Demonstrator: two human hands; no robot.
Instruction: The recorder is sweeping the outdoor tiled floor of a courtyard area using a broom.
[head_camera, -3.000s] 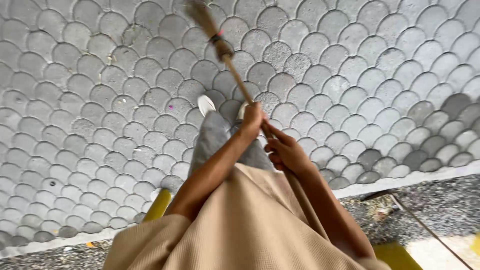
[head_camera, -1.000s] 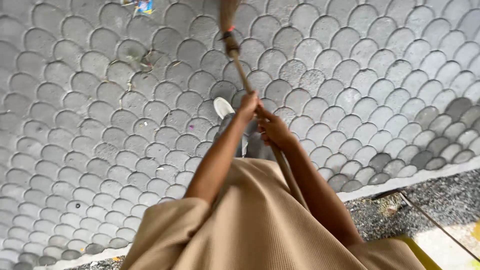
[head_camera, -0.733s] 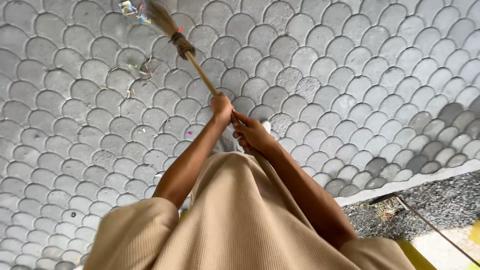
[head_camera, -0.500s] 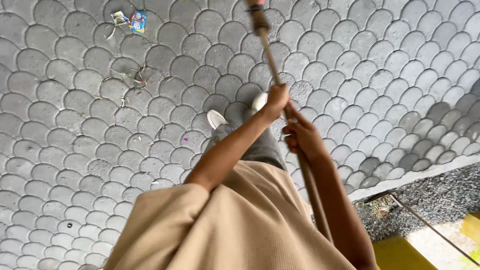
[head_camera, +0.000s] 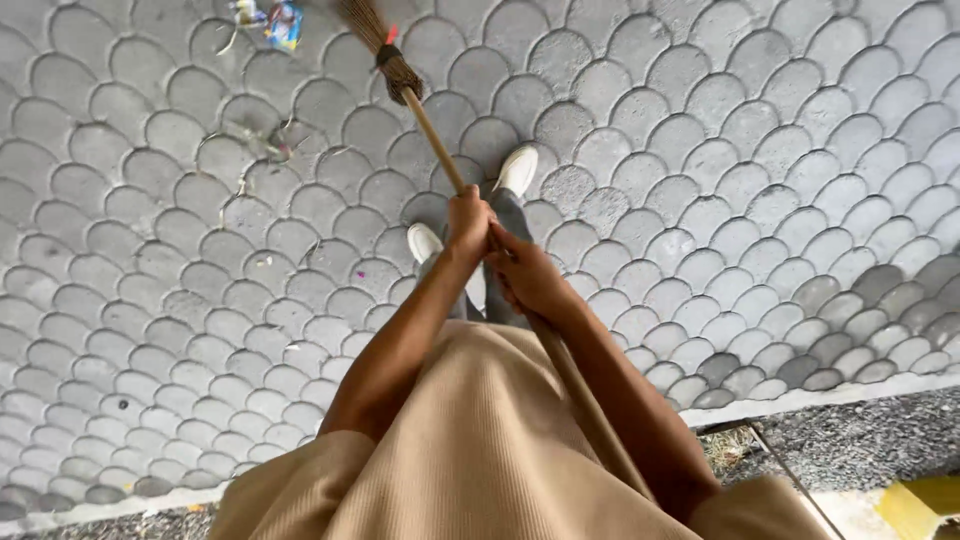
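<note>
Head view: both hands grip the broom (head_camera: 432, 138) handle, left hand (head_camera: 469, 221) wrapped higher, right hand (head_camera: 528, 280) just below, fingers closed around it, bristles toward litter (head_camera: 268, 20).

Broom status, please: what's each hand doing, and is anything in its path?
Left hand and right hand both gripping broom handle. Bristles on scalloped paving. Litter scraps just beside them.

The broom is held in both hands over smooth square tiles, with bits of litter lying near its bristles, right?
Not quite. The head view shows the pavement is made of grey fan-shaped, scale-like pavers, not smooth square tiles. The rest holds: the left hand and right hand both grip the broom, and litter lies near its bristles.
</note>
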